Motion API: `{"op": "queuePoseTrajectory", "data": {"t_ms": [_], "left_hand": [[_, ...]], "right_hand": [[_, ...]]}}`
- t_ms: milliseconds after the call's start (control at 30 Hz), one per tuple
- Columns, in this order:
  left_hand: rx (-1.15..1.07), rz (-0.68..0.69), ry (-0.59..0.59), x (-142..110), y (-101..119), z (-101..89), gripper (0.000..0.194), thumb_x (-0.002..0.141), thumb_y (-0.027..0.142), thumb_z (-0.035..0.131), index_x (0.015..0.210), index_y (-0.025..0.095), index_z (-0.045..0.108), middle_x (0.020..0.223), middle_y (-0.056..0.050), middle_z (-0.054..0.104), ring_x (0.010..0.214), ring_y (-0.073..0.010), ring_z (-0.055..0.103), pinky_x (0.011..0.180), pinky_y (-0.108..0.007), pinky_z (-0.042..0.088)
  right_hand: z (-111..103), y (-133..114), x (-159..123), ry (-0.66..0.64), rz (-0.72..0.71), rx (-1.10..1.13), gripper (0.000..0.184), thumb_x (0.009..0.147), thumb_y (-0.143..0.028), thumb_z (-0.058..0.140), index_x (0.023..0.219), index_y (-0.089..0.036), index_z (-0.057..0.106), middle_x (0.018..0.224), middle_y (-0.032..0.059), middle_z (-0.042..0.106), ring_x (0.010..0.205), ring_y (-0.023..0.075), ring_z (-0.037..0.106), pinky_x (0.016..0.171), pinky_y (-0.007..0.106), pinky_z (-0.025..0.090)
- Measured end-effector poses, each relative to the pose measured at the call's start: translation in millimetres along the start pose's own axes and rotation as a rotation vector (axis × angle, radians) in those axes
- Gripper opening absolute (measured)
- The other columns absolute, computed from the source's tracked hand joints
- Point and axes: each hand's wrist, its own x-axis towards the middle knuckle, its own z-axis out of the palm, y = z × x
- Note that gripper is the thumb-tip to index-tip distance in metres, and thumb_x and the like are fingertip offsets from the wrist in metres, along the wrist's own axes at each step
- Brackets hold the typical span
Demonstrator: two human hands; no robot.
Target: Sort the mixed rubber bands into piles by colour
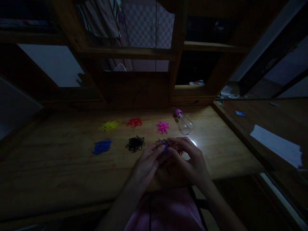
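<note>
My left hand (pixel 149 158) is closed on a small bunch of rubber bands (pixel 165 146), with blue ones showing on top. The fingers of my right hand (pixel 190 155) pinch at the same bunch from the right. More mixed-colour bands, orange and red among them, show partly beneath my hands; how many is hidden. Loose piles of bands lie beyond and to the left: black (pixel 135 143), blue (pixel 102 146), yellow (pixel 109 126), red (pixel 134 122) and pink (pixel 162 127).
A clear bottle (pixel 185 123) with a pink cap lies behind my right hand. The wooden desk (pixel 60 154) backs onto a shelf unit (pixel 127 53). White paper (pixel 276 144) and a small blue card (pixel 240 113) rest on the surface at right. The room is dim.
</note>
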Motion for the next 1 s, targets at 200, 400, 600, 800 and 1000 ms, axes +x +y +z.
{"op": "queuePoseTrajectory", "data": {"t_ms": [200, 400, 600, 800, 1000], "left_hand": [[0.058, 0.061, -0.108, -5.3, 0.2, 4.2, 0.018, 0.082, 0.019, 0.071, 0.098, 0.013, 0.070, 0.099, -0.007, 0.071, 0.091, -0.0176, 0.067, 0.080, -0.031, 0.059], [-0.040, -0.010, -0.116, -4.6, 0.8, 6.4, 0.014, 0.084, 0.009, 0.061, 0.093, 0.011, 0.071, 0.100, -0.008, 0.071, 0.094, -0.0183, 0.066, 0.081, -0.029, 0.058], [-0.314, -0.149, -0.075, -0.2, 7.0, 9.3, 0.023, 0.086, 0.006, 0.050, 0.091, 0.006, 0.072, 0.095, -0.011, 0.072, 0.088, -0.0175, 0.068, 0.084, -0.029, 0.057], [-0.382, -0.194, -0.057, 0.5, 8.7, 12.5, 0.023, 0.091, 0.009, 0.049, 0.088, 0.003, 0.072, 0.093, -0.014, 0.073, 0.088, -0.0198, 0.070, 0.086, -0.030, 0.057], [-0.354, -0.186, -0.096, -0.4, 7.9, 10.9, 0.021, 0.091, 0.010, 0.052, 0.093, 0.003, 0.072, 0.100, -0.014, 0.073, 0.093, -0.0208, 0.070, 0.089, -0.031, 0.057]], "right_hand": [[2.3, -4.4, 15.2, -0.050, -0.021, -0.008, 0.019, 0.089, -0.028, 0.065, 0.105, -0.024, 0.074, 0.090, 0.0040, 0.063, 0.078, 0.0159, 0.060, 0.067, 0.027, 0.048], [4.3, -4.4, 22.2, -0.007, 0.083, 0.071, 0.013, 0.086, -0.029, 0.067, 0.084, -0.020, 0.076, 0.083, 0.0044, 0.068, 0.076, 0.0172, 0.063, 0.066, 0.028, 0.048], [1.4, -2.4, 25.4, -0.031, 0.274, 0.278, 0.019, 0.082, -0.038, 0.071, 0.085, -0.019, 0.076, 0.085, 0.0058, 0.074, 0.081, 0.0210, 0.069, 0.074, 0.031, 0.054], [-3.6, 1.5, 25.6, -0.016, 0.333, 0.353, 0.020, 0.081, -0.038, 0.073, 0.086, -0.019, 0.075, 0.083, 0.0041, 0.074, 0.076, 0.0180, 0.067, 0.069, 0.028, 0.051], [-11.7, 10.7, 25.1, 0.051, 0.310, 0.383, 0.014, 0.082, -0.034, 0.072, 0.085, -0.021, 0.074, 0.086, 0.0019, 0.072, 0.080, 0.0153, 0.065, 0.071, 0.026, 0.049]]}}
